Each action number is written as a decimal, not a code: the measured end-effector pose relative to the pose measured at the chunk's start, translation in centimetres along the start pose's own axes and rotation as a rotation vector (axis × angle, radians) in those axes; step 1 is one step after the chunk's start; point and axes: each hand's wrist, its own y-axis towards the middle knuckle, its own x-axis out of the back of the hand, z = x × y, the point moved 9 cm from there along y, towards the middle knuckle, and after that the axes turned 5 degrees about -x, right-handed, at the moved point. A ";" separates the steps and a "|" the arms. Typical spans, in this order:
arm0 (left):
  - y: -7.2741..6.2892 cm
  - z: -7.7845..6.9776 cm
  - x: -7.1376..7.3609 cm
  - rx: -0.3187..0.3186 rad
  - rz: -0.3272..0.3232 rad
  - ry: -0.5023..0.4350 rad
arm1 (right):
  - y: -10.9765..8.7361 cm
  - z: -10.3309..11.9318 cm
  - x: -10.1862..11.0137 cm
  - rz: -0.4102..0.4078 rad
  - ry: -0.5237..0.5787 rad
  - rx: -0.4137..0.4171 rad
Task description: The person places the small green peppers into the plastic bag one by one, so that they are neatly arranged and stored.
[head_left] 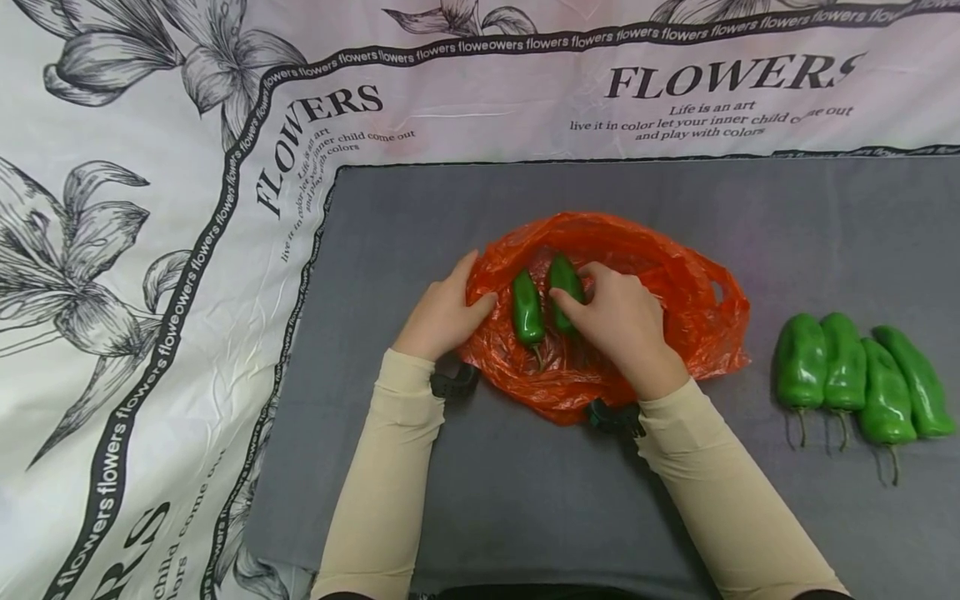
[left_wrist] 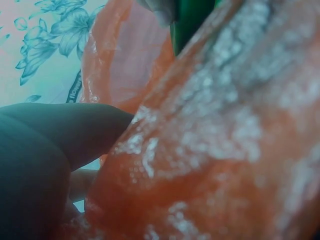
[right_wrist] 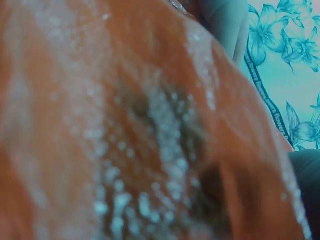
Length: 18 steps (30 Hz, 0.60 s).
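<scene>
An orange-red plastic bag (head_left: 697, 310) lies with its mouth spread wide on the grey cloth. My left hand (head_left: 444, 315) grips its left rim; in the left wrist view, fingers (left_wrist: 95, 127) meet the crinkled plastic (left_wrist: 200, 165). Reaching into the mouth, my right hand (head_left: 624, 323) pinches a green pepper (head_left: 562, 279) between thumb and fingers. A second green pepper (head_left: 528, 307) rests inside the bag just left of it, stem toward me. Bag plastic (right_wrist: 150, 60) covers most of the right wrist view and hides the right fingers there.
Several green peppers (head_left: 842, 367) lie side by side on the grey cloth (head_left: 525, 500) to the right of the bag, stems toward me. A white floral cloth border (head_left: 510, 100) runs along the back and left.
</scene>
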 end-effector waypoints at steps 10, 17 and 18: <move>0.1 0.1 0.0 0.003 -0.003 0.006 | 0.1 -0.2 -0.9 0.025 -0.019 -0.003; 0.1 0.0 0.0 0.001 0.001 0.005 | 0.2 -0.4 -1.5 0.024 -0.037 0.008; 0.0 -0.1 -0.1 0.001 0.002 0.005 | 0.2 -0.4 -1.5 0.027 -0.039 0.006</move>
